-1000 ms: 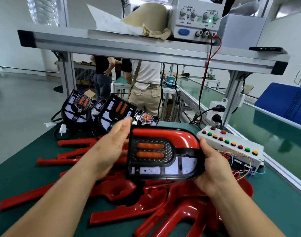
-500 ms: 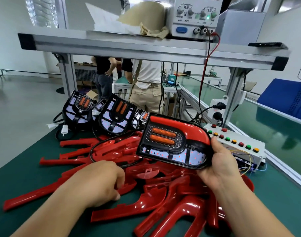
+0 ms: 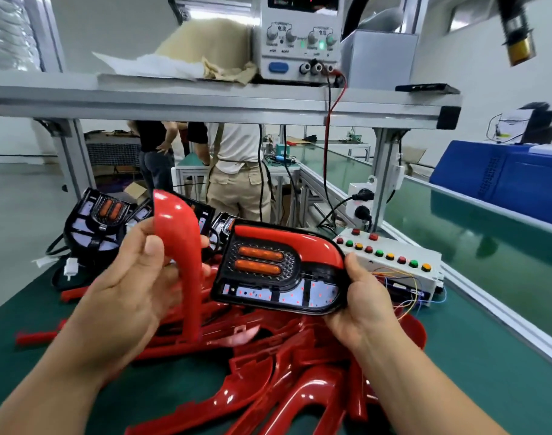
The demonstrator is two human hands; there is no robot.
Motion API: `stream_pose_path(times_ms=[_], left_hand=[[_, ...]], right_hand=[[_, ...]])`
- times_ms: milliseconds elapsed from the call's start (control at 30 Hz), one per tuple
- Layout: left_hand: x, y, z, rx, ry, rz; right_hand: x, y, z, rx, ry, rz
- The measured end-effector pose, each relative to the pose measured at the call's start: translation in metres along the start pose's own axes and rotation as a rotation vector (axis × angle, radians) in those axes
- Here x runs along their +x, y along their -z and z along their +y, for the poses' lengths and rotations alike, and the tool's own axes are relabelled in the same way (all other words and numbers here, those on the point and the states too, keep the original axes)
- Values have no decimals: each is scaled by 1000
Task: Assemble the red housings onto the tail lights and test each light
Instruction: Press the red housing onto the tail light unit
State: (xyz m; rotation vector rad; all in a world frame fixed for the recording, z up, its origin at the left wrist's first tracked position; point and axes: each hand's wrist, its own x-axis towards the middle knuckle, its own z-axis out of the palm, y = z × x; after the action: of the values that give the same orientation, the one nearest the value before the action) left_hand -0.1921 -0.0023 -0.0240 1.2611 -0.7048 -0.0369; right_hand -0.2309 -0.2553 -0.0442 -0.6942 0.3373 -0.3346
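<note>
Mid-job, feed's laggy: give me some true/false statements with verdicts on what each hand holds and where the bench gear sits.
1. The left hand grips a loose red housing. True.
2. The right hand is empty. False: it holds a tail light.
3. That tail light carries no red part. False: a fitted housing caps its top edge.
4. Spare housings lie piled on the table. True.
5. The button box stands left of the tail light. False: it stands to its right.
</note>
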Motion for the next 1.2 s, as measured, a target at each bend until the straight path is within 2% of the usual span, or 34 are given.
stream_pose_path(times_ms=[100, 167, 233, 300, 400, 500, 767, 933, 1200], left_hand=[[8, -19, 5, -3, 67, 220], [10, -26, 5, 191, 77, 232], [6, -31, 5, 563, 13, 107], [4, -39, 6, 896, -86, -105], [9, -53, 3, 1172, -221, -366], [16, -68, -2, 1332, -371, -381], [15, -80, -21, 1389, -387, -247], [8, -84, -33, 1256, -355, -188], [2, -86, -44, 1223, -445, -181]], right_hand=[[0, -1, 0, -5, 18, 9], [0, -1, 1, -15, 26, 13], [0, -1, 2, -23, 32, 12], [0, -2, 3, -41, 37, 4], [-2, -3, 6, -77, 29, -14], [-5, -3, 7, -105, 19, -34], [-8, -3, 7, -133, 21, -32], [-13, -4, 6, -131, -14, 9], [-17, -7, 3, -103, -55, 53]])
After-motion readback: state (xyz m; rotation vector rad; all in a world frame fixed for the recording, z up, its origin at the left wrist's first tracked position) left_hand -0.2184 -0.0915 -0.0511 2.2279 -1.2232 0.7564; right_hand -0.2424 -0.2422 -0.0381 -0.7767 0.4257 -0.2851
